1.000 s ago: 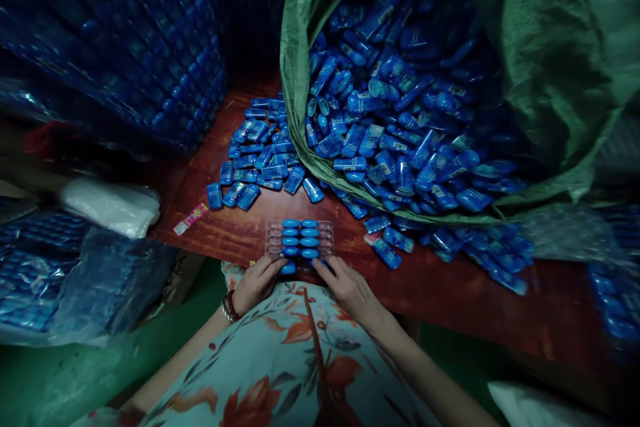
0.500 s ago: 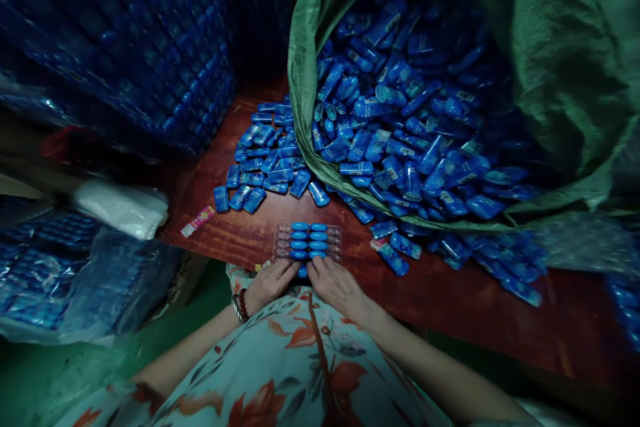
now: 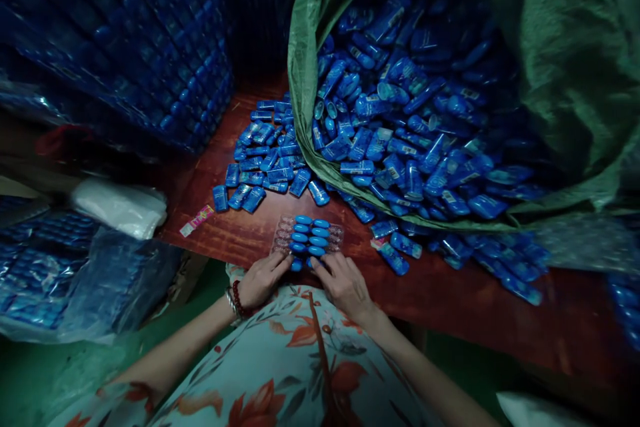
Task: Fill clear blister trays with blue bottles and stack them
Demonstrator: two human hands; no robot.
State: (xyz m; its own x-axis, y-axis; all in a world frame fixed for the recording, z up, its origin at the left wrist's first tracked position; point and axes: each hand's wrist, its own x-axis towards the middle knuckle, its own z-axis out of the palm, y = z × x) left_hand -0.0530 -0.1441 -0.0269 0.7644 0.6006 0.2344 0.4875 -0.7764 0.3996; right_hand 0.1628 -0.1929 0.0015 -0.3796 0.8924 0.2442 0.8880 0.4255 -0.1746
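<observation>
A clear plastic tray (image 3: pixel 307 238) lies at the near edge of the wooden surface (image 3: pixel 450 287), its middle pockets filled with two columns of blue cases (image 3: pixel 310 235); the outer pockets are seen bare. The left hand (image 3: pixel 261 279) and right hand (image 3: pixel 343 282) are placed at the tray's near end, fingertips touching it. One blue case (image 3: pixel 297 265) is pinched between left thumb and fingers at the tray's near rim. Whether the right grip is closed on anything cannot be told; its fingers are curled at the tray's edge. A beaded bracelet (image 3: pixel 236 300) is worn on the left wrist.

Beyond the tray a loose heap of blue cases (image 3: pixel 265 160) is spread toward the far edge. A green woven sack (image 3: pixel 550 60), tipped open, takes up the right side of the surface, with cases spilled from its mouth along the right (image 3: pixel 465 250). A small pink wrapper (image 3: pixel 196 219) lies near the left edge. Stacked wrapped packs (image 3: pixel 130 47) rise at far left; a white bag (image 3: pixel 120 207) and plastic-wrapped bundles (image 3: pixel 45 273) sit off the left edge.

Against the frame half a second earlier, the tray is turned slightly clockwise and the hands are drawn a little apart.
</observation>
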